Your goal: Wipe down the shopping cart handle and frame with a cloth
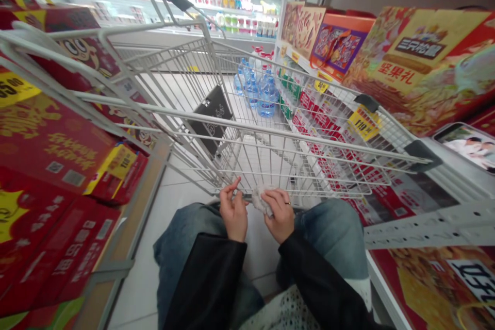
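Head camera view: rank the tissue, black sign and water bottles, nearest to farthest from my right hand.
1. Tissue: in the right hand, at the cart.
2. Black sign: ahead, through the cart's wires.
3. Water bottles: farthest, past the cart's front.

The left hand (233, 210) and right hand (280, 215) sit close together just above the knees (330, 232), wrists bent and fingers curled inward, apparently pinching at something between them, though the view is poor. Both forearms, in black sleeves (207, 281), angle upward toward them.
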